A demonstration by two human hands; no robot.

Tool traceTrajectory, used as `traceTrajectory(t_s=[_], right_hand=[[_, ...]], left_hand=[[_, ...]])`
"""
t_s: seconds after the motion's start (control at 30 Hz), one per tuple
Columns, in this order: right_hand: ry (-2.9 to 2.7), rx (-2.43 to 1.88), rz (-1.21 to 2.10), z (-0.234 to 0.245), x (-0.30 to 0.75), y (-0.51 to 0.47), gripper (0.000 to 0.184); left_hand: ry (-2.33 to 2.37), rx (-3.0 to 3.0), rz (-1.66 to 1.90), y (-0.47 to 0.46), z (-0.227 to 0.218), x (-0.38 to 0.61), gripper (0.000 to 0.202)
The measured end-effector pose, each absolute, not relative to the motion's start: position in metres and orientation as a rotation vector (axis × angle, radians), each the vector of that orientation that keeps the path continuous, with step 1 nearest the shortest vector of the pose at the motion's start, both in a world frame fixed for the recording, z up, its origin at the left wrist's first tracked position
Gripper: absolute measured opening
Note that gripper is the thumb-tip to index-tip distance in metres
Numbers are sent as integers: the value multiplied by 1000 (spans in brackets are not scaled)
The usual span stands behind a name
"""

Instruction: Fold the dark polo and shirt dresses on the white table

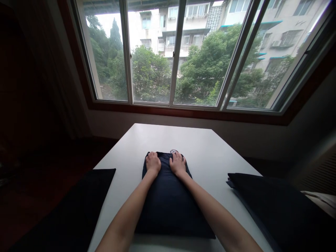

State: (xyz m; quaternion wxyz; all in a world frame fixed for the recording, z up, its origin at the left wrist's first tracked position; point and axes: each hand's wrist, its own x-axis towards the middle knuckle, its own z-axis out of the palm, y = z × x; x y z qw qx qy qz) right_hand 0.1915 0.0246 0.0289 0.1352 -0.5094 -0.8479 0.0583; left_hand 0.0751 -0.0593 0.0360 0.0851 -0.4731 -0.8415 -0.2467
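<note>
A folded dark navy garment [168, 199] lies on the white table [199, 147] in front of me. Both arms reach forward over it. My left hand [153, 162] rests on the far left corner of the garment, fingers curled down onto the cloth. My right hand [177, 163] lies beside it on the far right part, fingers spread and pressing flat. A small light patch, perhaps a label or print [173, 151], shows at the garment's far edge just past my right hand.
A dark folded cloth [78, 206] lies at the table's left edge and a larger dark pile [278, 206] at the right. A wide window [181, 52] with trees and buildings outside fills the wall behind the table. The room's left side is dark.
</note>
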Motion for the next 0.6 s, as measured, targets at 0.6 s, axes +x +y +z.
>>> traceTrajectory(t_s=[0.6], right_hand=[[-2194, -1492, 451, 19, 207, 32, 56]], left_hand=[[-2725, -997, -1123, -64, 15, 52, 48]])
